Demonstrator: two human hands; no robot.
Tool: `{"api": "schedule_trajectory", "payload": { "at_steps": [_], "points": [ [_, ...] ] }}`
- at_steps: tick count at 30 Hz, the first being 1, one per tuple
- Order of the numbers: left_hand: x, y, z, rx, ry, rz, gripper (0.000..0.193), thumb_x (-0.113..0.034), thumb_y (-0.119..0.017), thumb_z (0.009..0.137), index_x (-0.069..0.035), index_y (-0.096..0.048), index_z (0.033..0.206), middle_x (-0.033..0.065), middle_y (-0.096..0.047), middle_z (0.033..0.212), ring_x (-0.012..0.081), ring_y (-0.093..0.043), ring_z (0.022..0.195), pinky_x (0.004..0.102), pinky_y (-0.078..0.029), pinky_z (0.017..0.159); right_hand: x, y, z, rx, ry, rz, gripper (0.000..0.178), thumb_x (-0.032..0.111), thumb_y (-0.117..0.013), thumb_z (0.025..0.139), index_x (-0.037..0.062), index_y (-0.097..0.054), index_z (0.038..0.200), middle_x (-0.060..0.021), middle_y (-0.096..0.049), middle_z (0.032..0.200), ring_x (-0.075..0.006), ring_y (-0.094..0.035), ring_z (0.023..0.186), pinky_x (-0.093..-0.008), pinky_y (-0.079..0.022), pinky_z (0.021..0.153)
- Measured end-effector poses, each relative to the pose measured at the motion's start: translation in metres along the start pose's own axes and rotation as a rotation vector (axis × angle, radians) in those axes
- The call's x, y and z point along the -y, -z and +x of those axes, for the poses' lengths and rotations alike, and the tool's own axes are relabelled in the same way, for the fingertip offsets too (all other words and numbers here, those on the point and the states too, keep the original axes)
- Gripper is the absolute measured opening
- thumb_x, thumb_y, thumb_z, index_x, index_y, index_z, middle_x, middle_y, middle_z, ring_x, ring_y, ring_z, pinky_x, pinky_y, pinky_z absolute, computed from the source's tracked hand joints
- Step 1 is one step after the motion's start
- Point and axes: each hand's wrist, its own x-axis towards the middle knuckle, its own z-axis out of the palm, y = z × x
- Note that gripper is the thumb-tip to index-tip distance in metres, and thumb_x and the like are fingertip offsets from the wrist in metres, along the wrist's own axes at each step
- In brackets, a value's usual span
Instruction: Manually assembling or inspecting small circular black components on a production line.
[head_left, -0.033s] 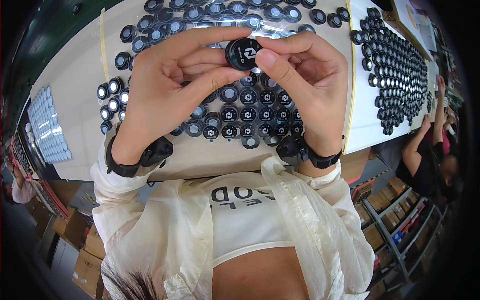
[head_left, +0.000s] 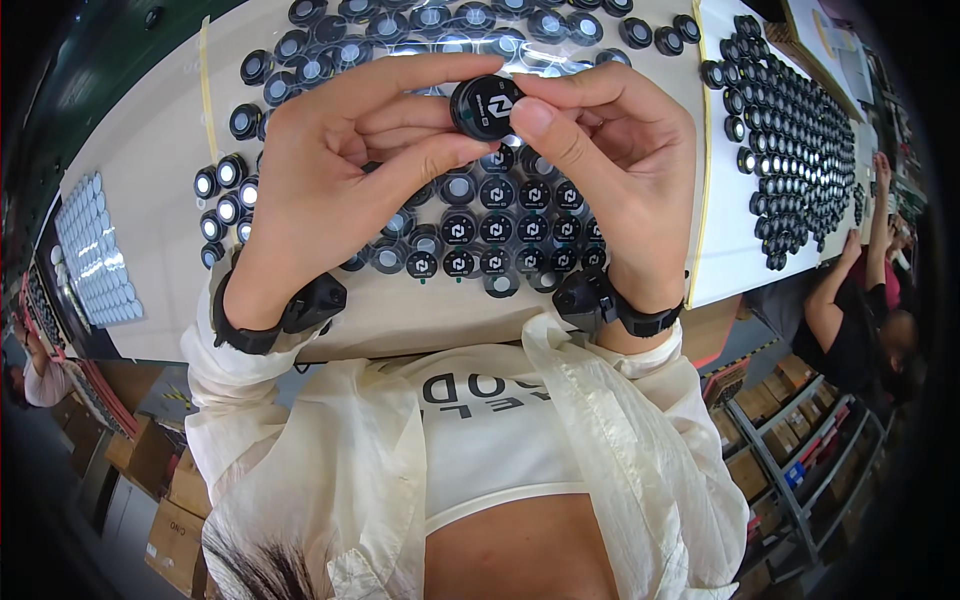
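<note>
Between my two hands, above the table, is a small round black disc-shaped piece [head_left: 482, 112] with a white mark on its face. My left hand [head_left: 330, 165] grips its left side between fingers and thumb. Thumb and fingers of my right hand [head_left: 630, 165] pinch the right edge. Below them lies a clear sheet bearing rows of round black labels [head_left: 497, 229] with the same white mark; part of it is hidden by my hands. Similar black round pieces with pale centres [head_left: 290, 47] stand beyond and to the left, some under shiny clear film [head_left: 450, 45].
A dense group of black round pieces [head_left: 785, 150] covers the white surface at right, past a yellow tape strip [head_left: 707, 150]. A sheet of pale round stickers [head_left: 98, 250] lies far left. Other people's arms [head_left: 835, 285] show at right; cardboard boxes [head_left: 180, 535] stand lower left.
</note>
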Motion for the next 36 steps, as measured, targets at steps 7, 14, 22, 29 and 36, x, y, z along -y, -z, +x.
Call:
{"api": "schedule_trajectory", "payload": {
  "at_steps": [7,14,22,29,36],
  "points": [
    [0.0004,-0.0016,-0.0004,-0.009,-0.031,0.087,0.045,0.010,-0.064,0.089,0.007,-0.055,0.132,0.0181,-0.071,0.108,0.0233,-0.072,0.098,0.0276,-0.058,0.086,0.0012,-0.0017,-0.0021,-0.019,-0.028,-0.087,0.014,0.000,-0.074,0.087,-0.0028,-0.071,0.100,-0.0054,-0.071,0.087,-0.0040,-0.058,0.073,-0.0177,-0.044,0.065],
    [0.0017,-0.0033,-0.0012,-0.002,-0.025,0.111,0.044,0.009,-0.064,0.089,0.008,-0.054,0.132,0.0195,-0.070,0.110,0.0241,-0.071,0.098,0.0281,-0.058,0.087,0.0031,-0.0033,-0.0039,-0.029,-0.028,-0.204,0.016,0.000,-0.073,0.088,-0.0044,-0.068,0.103,-0.0106,-0.072,0.095,-0.0094,-0.066,0.081,-0.0197,-0.052,0.074],
    [0.0020,-0.0066,0.0033,-0.015,-0.055,0.038,0.042,0.008,-0.062,0.091,0.008,-0.054,0.132,0.0196,-0.070,0.110,0.0241,-0.071,0.100,0.0283,-0.057,0.088,0.0060,-0.0006,-0.0029,-0.058,-0.051,-0.102,0.015,0.000,-0.071,0.089,-0.0041,-0.068,0.103,-0.0106,-0.072,0.095,-0.0099,-0.066,0.084,-0.0204,-0.052,0.075],
    [0.0036,-0.0041,0.0022,-0.007,-0.047,0.066,0.042,0.009,-0.061,0.091,0.009,-0.054,0.132,0.0207,-0.069,0.111,0.0243,-0.071,0.101,0.0284,-0.057,0.089,0.0055,-0.0004,-0.0023,-0.023,-0.035,-0.186,0.016,0.001,-0.072,0.089,-0.0036,-0.068,0.103,-0.0097,-0.072,0.094,-0.0092,-0.066,0.083,-0.0199,-0.051,0.074],
    [0.0034,-0.0049,0.0024,-0.015,-0.037,0.023,0.043,0.009,-0.062,0.091,0.008,-0.054,0.132,0.0204,-0.069,0.112,0.0238,-0.071,0.101,0.0279,-0.057,0.089,0.0023,0.0011,-0.0025,-0.021,-0.030,-0.155,0.016,0.001,-0.072,0.089,-0.0033,-0.068,0.104,-0.0095,-0.072,0.095,-0.0091,-0.066,0.083,-0.0198,-0.051,0.074]
  ]
}}
